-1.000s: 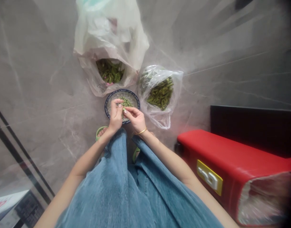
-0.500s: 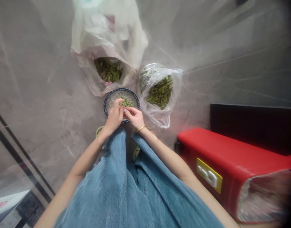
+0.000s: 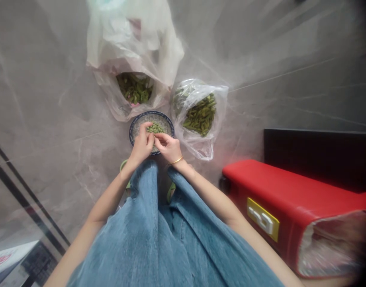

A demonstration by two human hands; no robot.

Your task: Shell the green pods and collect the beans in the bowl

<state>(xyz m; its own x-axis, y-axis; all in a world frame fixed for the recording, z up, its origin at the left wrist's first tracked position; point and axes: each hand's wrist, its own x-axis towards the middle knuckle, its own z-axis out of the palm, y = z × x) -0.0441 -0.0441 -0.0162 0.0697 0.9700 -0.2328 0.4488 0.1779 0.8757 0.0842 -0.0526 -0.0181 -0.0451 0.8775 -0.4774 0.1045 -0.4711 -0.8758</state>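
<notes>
A blue-rimmed patterned bowl (image 3: 136,124) stands on the grey floor between my feet and holds a small heap of shelled green beans (image 3: 155,128). Both my hands meet over its near edge. My left hand (image 3: 142,144) and my right hand (image 3: 169,146), which wears a gold bangle, have their fingertips pinched together on a small pod that I can barely make out. A clear plastic bag of green bean pods (image 3: 200,115) lies just right of the bowl. A white plastic bag (image 3: 135,48) with green pod scraps (image 3: 134,88) in its mouth lies behind the bowl.
My legs in blue jeans (image 3: 159,235) fill the lower middle, with green slippers (image 3: 123,164) at my feet. A red box with a yellow latch (image 3: 290,215) sits at the right, by a black panel (image 3: 317,159). Dark floor strips (image 3: 27,207) run at lower left.
My hands have drawn closer together and slightly nearer to me over the bowl's edge, still working the same small pod. The bags and bowl have not moved.
</notes>
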